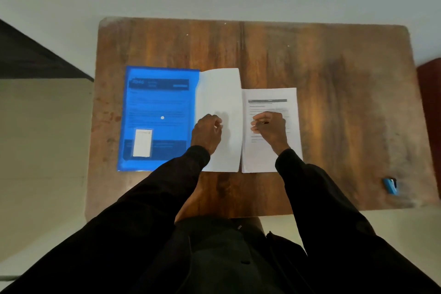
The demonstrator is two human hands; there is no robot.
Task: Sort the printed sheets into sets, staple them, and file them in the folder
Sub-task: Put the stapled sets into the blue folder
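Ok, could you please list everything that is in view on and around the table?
table: one, brown wood, middle of view
folder: one, blue, left on the table
blank sheet: one, white, just right of the folder
printed sheet: one showing, white, right of the blank sheet
stapler: one, blue, table's near right corner
left hand: one, curled fingers, on the blank sheet
right hand: one, curled fingers, on the printed sheet

Folder (157, 107) at 9 o'clock on the table (334, 79), blank sheet (222, 93) touching its 3 o'clock edge, printed sheets (290, 102) just beside that sheet at 3 o'clock, stapler (390, 185) well apart at 4 o'clock by the table's edge.
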